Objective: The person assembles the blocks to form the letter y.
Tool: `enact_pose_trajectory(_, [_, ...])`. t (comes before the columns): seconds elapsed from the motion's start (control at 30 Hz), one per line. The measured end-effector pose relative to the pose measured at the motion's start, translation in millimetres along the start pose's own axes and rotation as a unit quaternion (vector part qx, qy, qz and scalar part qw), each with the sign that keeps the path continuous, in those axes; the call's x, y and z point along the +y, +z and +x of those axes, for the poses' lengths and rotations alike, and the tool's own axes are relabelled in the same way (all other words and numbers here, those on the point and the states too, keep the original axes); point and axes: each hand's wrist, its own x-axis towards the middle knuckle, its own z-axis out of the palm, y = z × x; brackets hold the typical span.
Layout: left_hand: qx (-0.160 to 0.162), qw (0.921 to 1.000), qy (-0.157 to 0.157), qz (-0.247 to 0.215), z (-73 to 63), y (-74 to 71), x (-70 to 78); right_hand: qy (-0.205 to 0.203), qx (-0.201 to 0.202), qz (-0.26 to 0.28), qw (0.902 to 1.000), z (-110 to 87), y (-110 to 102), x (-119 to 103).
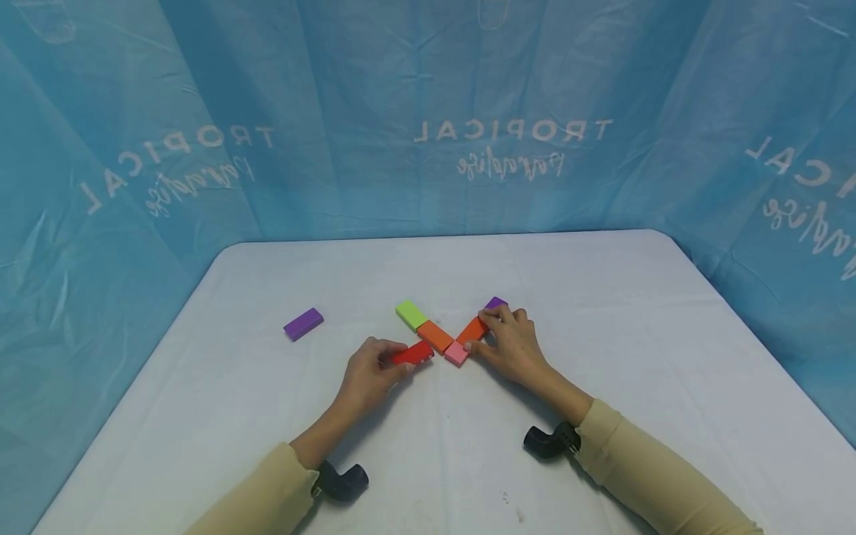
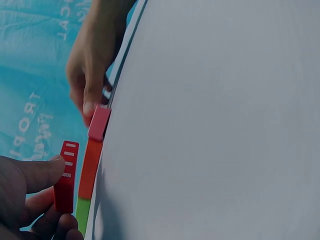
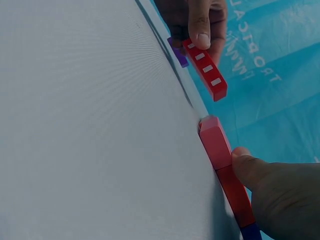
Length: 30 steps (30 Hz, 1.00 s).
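My left hand [image 1: 368,374] pinches a red block [image 1: 416,353] between thumb and fingers. White slot-like marks line one face of this red block [image 2: 68,167], which is held up beside the row. A V of blocks lies on the table: lime green [image 1: 411,315], orange [image 1: 435,336], a pink block [image 1: 456,354] at the point, a second orange block [image 1: 471,330] and a purple one [image 1: 495,302]. Over the V's right arm, my right hand [image 1: 513,348] grips the second orange block, its thumb [image 3: 245,164] by the pink joint. Its other fingers are hidden in the right wrist view.
Another purple block [image 1: 304,325] lies apart at the left on the white-covered table [image 1: 428,468]. Blue printed sheeting [image 1: 374,178] hangs behind the table and along its sides. Each wrist carries a black curved mount, the left mount [image 1: 342,484] close over the cloth.
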Motion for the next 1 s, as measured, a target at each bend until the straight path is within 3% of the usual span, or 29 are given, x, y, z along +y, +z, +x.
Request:
enact_pose_trajectory(0.43, [-0.010, 0.9999, 0.003, 0.004, -10.2, 20.2, 10.2, -0.002, 0.007, -0.003, 1.0000, -0.2, 1.1, -0.5])
enact_pose_trajectory(1.0, [-0.011, 0.9971, 0.055, 0.052, -15.6, 30.5, 15.0, 0.001, 0.004, -0.001, 1.0000, 0.5, 0.8, 0.1])
